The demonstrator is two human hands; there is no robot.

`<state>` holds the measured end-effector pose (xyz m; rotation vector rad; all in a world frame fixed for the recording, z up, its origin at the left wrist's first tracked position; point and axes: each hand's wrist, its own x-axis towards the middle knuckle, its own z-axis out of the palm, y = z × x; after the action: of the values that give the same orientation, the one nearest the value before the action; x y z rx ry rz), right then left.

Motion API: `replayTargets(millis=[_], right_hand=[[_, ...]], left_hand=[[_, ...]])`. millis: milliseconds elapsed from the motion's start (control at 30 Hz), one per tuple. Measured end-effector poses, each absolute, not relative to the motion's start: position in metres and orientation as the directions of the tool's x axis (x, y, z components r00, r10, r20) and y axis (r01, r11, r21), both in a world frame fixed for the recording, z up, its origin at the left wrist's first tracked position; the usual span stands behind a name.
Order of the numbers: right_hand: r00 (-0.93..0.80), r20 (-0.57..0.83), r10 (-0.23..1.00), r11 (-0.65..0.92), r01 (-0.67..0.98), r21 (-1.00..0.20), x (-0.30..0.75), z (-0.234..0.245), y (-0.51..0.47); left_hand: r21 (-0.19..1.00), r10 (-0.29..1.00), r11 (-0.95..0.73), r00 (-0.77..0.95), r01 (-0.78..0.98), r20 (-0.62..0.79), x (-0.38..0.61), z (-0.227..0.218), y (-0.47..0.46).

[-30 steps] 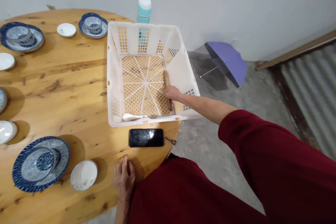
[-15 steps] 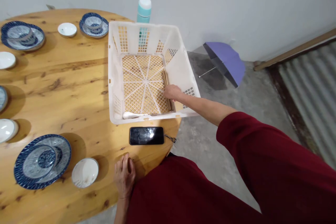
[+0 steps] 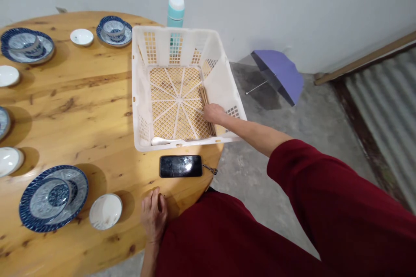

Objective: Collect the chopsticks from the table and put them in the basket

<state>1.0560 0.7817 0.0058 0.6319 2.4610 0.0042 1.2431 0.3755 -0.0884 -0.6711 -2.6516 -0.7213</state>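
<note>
A white plastic basket [image 3: 186,143] stands at the table's right edge. Inside it, along the right wall, lies a bundle of brown chopsticks [image 3: 203,94]. My right hand [image 3: 214,114] reaches over the basket's side, its fingers closed around the middle of the chopsticks; the fingertips are hidden. White spoons [image 3: 160,141] rest on the basket floor at its near wall. My left hand [image 3: 154,214] lies loosely on the wooden table [image 3: 136,225], fingers slightly bent, thumb apart, holding nothing. Just beyond it is a black phone [image 3: 180,166] with a short strap.
A blue-patterned plate [image 3: 29,220] carries a glass-like bowl, with a small white bowl [image 3: 105,211] beside it. More place settings line the table's left and far side. A turquoise bottle [image 3: 176,13] stands behind the basket. An open purple umbrella [image 3: 282,73] lies on the floor.
The view has shifted very slightly. My right hand stays at the chopsticks in the basket, and my left hand has not moved on the table.
</note>
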Motion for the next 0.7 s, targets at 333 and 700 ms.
replayTargets(millis=[333, 700], right_hand=[[-0.714, -0.538, 0.447, 0.88, 0.46, 0.12, 1.0626, 0.0034, 0.7816], [-0.71, -0.557, 0.431, 0.891, 0.432, 0.139, 1.0614, 0.0047, 0.7807]], left_hand=[[0.348, 0.386, 0.781, -0.838, 0.519, 0.384, 1.2431, -0.0903, 0.3749], [0.348, 0.402, 0.777, -0.84, 0.524, 0.366, 1.2415, -0.0888, 0.3741]])
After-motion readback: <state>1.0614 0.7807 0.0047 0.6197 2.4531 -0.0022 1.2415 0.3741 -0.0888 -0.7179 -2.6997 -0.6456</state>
